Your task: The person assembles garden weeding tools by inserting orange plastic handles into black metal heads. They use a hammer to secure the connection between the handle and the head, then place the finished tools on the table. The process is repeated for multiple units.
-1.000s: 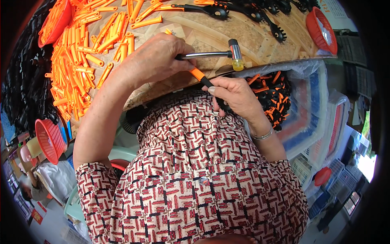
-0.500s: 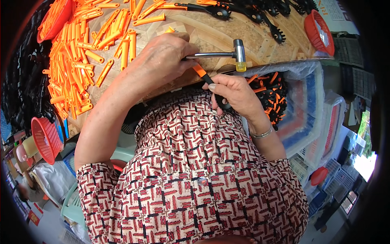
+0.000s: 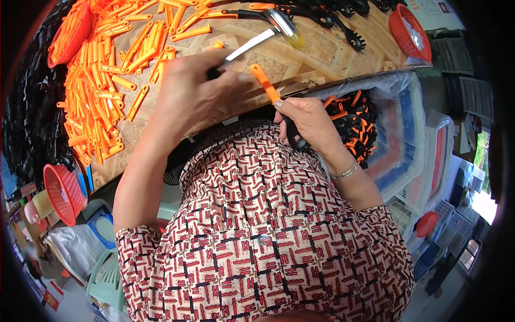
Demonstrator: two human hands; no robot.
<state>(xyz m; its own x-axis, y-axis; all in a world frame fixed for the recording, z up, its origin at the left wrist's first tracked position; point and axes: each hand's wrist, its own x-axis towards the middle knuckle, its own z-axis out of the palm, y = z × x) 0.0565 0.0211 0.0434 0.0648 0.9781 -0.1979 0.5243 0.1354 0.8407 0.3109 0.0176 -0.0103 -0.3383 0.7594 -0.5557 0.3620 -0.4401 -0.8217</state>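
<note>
The left hand (image 3: 188, 99) grips the handle of a small hammer (image 3: 268, 33), its fingers wrapped closed around the dark grip; the metal shaft now slants up toward the far side of the bench (image 3: 300, 59), whereas half a second earlier the hammer lay nearly level with its head low over the bench edge. The right hand (image 3: 308, 123) holds a two-part piece, an orange handle (image 3: 265, 83) fitted to a black stem (image 3: 294, 134), fingers closed around the black part at the bench's near edge; the orange end now points upward and shows more fully than before. A heap of loose orange handles (image 3: 107, 80) covers the bench at left. Black parts (image 3: 332, 13) lie along the far edge. Beside the right wrist a clear bin (image 3: 397, 123) holds assembled orange-and-black pieces.
</note>
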